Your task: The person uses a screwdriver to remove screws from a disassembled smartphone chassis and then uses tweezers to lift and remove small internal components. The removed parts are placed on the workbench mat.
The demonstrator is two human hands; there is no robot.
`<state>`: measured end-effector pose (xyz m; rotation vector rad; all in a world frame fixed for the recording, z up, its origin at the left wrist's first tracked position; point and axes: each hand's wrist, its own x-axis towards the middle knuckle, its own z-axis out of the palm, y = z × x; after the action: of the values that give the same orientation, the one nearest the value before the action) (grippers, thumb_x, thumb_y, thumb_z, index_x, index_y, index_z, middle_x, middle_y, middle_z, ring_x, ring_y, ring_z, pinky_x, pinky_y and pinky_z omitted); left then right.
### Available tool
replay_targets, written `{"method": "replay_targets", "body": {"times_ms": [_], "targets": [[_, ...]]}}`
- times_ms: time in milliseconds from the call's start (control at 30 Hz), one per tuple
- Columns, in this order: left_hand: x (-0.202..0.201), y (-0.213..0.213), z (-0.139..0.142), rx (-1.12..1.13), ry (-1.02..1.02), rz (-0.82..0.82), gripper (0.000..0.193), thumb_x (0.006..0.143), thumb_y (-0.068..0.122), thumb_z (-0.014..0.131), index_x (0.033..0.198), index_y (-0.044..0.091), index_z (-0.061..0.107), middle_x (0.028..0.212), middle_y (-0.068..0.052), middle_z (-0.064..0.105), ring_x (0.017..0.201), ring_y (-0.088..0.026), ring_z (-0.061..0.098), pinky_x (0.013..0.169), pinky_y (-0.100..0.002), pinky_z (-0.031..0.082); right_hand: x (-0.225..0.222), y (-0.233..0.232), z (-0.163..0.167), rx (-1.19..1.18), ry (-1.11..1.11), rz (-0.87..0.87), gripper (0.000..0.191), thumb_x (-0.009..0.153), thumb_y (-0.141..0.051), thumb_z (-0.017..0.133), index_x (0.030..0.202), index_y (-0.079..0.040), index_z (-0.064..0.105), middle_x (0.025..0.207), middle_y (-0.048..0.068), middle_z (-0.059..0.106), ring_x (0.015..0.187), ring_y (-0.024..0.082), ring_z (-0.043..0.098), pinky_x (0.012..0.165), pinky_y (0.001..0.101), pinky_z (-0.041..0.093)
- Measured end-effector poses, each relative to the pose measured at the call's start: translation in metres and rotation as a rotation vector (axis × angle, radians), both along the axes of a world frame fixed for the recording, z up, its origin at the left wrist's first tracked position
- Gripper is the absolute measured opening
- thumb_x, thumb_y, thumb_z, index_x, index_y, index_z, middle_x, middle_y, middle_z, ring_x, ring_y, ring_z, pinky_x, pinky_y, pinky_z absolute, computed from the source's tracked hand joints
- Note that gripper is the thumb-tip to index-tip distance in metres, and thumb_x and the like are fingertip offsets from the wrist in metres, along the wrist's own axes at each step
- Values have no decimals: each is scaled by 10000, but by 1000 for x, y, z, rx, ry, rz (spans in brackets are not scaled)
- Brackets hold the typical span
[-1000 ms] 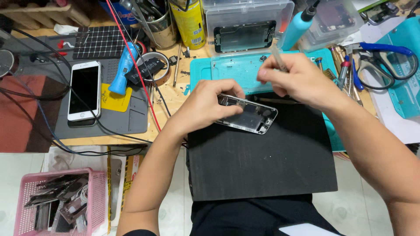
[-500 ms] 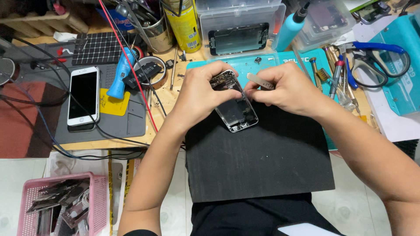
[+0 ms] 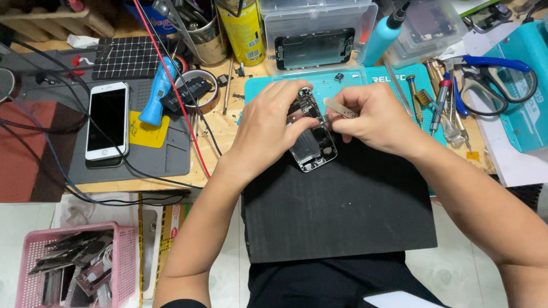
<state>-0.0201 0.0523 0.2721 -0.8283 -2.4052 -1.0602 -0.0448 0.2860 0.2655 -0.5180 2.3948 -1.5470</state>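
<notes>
An opened phone body (image 3: pixel 313 144) with its inner parts showing lies on the far edge of a black foam pad (image 3: pixel 342 211). My left hand (image 3: pixel 268 128) grips its upper left side and holds it steady. My right hand (image 3: pixel 371 117) pinches metal tweezers (image 3: pixel 341 108), whose tips point left into the top of the phone body. The upper part of the phone is partly hidden by my fingers.
A white phone (image 3: pixel 107 121) rests on a grey mat (image 3: pixel 171 157) at left. Behind stand a teal mat (image 3: pixel 394 77), a clear box with a phone screen (image 3: pixel 314 48), a yellow can (image 3: pixel 244 31), blue scissors (image 3: pixel 496 74) and screwdrivers (image 3: pixel 439 102). A pink basket (image 3: pixel 34 256) sits below left.
The phone body turned from lying crosswise to pointing away from me and moved toward the pad's far edge. My right hand brought the tweezers down to its top end.
</notes>
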Motion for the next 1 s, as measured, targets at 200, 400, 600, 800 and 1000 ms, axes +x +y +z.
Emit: {"method": "replay_targets", "body": {"times_ms": [200, 400, 600, 800, 1000], "targets": [[-1, -10, -6, 46, -1, -34, 510, 845, 221, 856, 1250, 42, 604, 1102, -153, 671, 1056, -368, 642, 898, -438, 516, -5, -2, -1, -83, -92, 35, 117, 898, -119, 748, 915, -8, 716, 721, 5, 665, 579, 71, 598, 516, 229, 458], [5, -34, -15, 179, -214, 94, 471, 832, 216, 847, 1212, 37, 632, 996, -128, 729, 881, -256, 752, 801, -364, 559, -20, 12, 10, -5, 151, -159, 125, 950, -132, 782, 976, -11, 759, 723, 7, 632, 633, 61, 582, 563, 221, 452], [16, -61, -31, 305, -288, 199, 452, 837, 212, 845, 1206, 42, 649, 1009, -105, 760, 916, -204, 765, 841, -328, 570, -45, 16, 14, 145, 339, -181, 141, 932, -104, 799, 1018, 3, 765, 798, 25, 697, 672, 64, 635, 581, 239, 519], [24, -77, -37, 300, -252, 213, 457, 832, 199, 865, 1196, 32, 645, 1058, -112, 749, 949, -202, 750, 855, -328, 565, -59, -7, 3, 438, 258, -133, 166, 881, -101, 801, 1030, -29, 783, 726, 106, 690, 573, 169, 624, 551, 336, 495], [24, -87, -36, 289, -276, 192, 463, 814, 181, 864, 1198, 32, 652, 1022, -94, 749, 930, -182, 748, 840, -312, 567, -62, -7, -2, 576, 460, 39, 196, 853, -118, 794, 1041, -61, 798, 838, 172, 735, 719, 256, 674, 693, 402, 524]]}}
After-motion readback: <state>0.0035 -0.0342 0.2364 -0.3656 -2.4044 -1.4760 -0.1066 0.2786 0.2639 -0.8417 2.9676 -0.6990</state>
